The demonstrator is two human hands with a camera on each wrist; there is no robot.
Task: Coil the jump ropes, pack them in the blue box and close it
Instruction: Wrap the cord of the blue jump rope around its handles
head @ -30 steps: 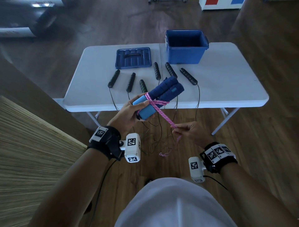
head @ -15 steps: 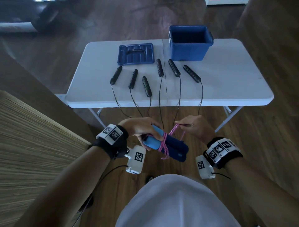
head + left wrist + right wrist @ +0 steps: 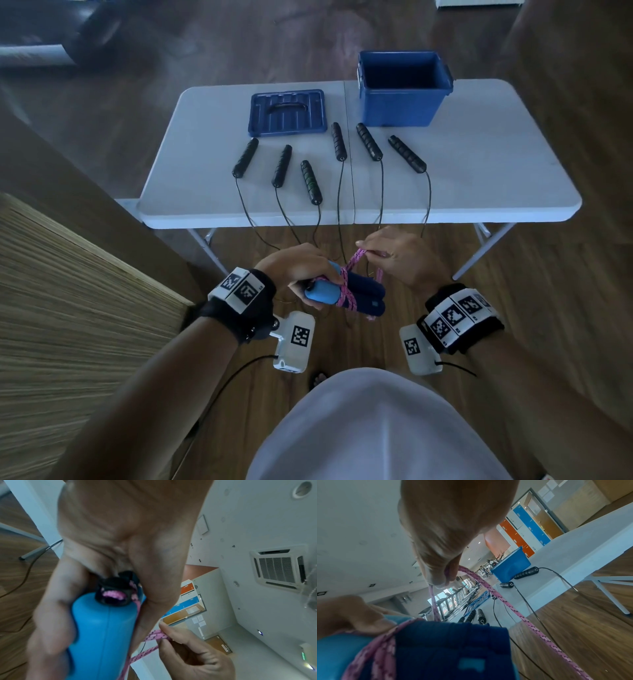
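Observation:
My left hand grips the two blue handles of a jump rope, held together in front of my body below the table edge. Pink rope is wound round the handles. My right hand pinches a loop of that pink rope just above the bundle. In the left wrist view my fingers curl round the light blue handle. The open blue box stands at the table's far right, its lid lying flat to the left.
Several black-handled jump ropes lie in a row on the white folding table, their thin cords hanging over the near edge to the wooden floor. A striped panel stands at my left.
Both hands dropped from table height to below the table edge with the bundle. My right hand rose from below the handles to above them, drawing the pink rope round.

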